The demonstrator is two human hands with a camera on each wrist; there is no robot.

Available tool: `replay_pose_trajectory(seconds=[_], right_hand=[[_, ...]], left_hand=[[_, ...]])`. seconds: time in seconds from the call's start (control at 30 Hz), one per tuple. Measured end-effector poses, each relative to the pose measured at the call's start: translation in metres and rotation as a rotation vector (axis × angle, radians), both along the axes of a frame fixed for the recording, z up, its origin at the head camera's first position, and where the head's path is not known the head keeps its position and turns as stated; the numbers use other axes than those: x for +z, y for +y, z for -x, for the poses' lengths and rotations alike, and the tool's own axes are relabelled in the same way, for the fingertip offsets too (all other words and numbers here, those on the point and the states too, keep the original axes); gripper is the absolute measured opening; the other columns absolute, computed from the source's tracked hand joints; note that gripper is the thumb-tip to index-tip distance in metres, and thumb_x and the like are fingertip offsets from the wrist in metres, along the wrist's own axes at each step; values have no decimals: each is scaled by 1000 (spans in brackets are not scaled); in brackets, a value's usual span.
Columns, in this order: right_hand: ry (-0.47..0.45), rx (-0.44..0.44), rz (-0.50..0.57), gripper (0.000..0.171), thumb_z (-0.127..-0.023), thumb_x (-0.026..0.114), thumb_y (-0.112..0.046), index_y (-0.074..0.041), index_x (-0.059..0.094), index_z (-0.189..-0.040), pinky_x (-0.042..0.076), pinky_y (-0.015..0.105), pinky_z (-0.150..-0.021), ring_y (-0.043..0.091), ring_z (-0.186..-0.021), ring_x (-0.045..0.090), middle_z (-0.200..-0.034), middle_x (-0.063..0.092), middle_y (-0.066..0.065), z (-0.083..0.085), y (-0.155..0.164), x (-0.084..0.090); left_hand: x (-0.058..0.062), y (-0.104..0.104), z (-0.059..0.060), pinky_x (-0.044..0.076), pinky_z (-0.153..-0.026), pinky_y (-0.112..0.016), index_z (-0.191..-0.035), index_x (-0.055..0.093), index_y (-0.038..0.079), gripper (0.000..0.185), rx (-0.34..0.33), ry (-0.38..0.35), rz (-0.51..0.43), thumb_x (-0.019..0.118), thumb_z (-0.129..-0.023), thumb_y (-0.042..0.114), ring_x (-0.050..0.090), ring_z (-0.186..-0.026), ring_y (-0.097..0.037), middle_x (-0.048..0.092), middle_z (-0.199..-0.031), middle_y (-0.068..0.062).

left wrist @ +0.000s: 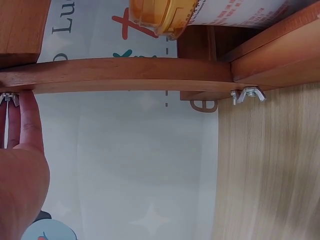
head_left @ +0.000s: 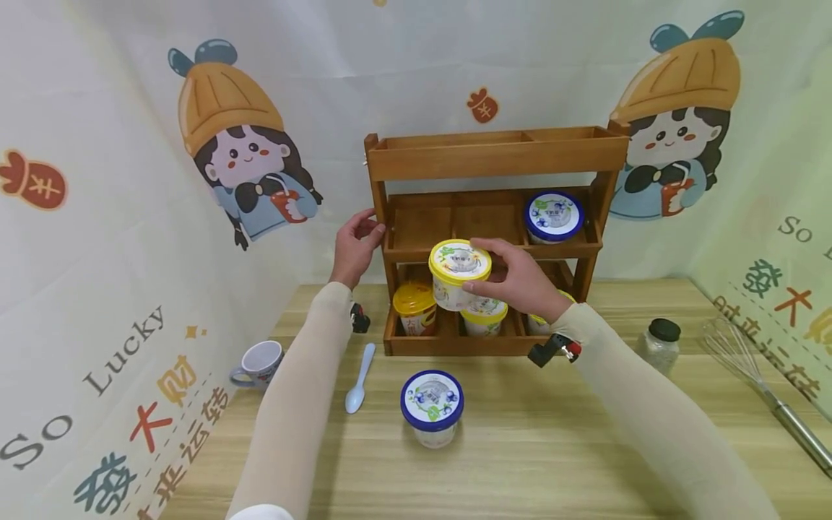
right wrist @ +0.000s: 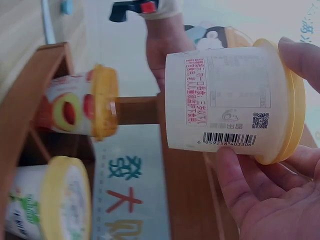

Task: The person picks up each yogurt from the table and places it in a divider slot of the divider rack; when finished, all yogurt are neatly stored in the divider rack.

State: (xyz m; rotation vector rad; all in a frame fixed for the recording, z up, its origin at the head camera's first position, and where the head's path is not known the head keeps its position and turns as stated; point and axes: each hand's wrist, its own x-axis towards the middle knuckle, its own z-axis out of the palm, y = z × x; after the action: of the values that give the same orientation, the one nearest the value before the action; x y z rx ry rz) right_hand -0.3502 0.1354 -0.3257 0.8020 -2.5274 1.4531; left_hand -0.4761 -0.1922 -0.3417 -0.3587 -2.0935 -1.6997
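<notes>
While my right hand [head_left: 520, 278] pinches the yellow-lidded cup [head_left: 460, 261], thumb and fingers on opposite sides, the cup sits lid-up at their tips, before the rack [head_left: 494, 160]. I'd best squeeze gently but evenly, catching the wall as well as the lid, and keep its base clear of the shelf edge [head_left: 406, 255] beyond my fingers. The fingertips of my left hand [head_left: 354, 249] touch the rack's left post [head_left: 379, 180], a sensible spot for steadying. Whether they pinch the wing nut [left wrist: 9, 97] there or merely rest, I cannot tell. Below my right fingers, the cup partly hides another tub [head_left: 484, 322]; a further one [head_left: 538, 323], behind my wrist, is mostly covered.
</notes>
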Motion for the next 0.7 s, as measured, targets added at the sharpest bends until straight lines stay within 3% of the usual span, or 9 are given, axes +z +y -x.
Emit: replay_pose_trajectory(seconds=[0.17,0.4,0.7], right_hand=[[40,-48,7,83,-91,85,-31,-13,43,-161,61,47,-103,32,-125,65,-152,54,12,5,0,17],[111,-135,55,86,-92,85,-33,-11,40,-162,61,41,-100,28,-120,61,-152,50,12,19,0,35],[133,-226,114,86,-94,82,-32,-2,37,-161,54,46,-112,30,-133,52,-156,44,19,42,2,46]], left_hand=[[2,-1,1,63,-101,-35,-150,59,12,46,-9,-30,0,67,-106,21,62,-112,-16,63,-117,-1],[20,5,-30,62,-102,-36,-149,58,6,45,-21,-49,7,66,-106,16,63,-109,-15,63,-115,-1],[21,6,-30,61,-104,-38,-150,58,7,46,-13,-54,6,66,-106,17,63,-112,-18,63,-116,-2]])
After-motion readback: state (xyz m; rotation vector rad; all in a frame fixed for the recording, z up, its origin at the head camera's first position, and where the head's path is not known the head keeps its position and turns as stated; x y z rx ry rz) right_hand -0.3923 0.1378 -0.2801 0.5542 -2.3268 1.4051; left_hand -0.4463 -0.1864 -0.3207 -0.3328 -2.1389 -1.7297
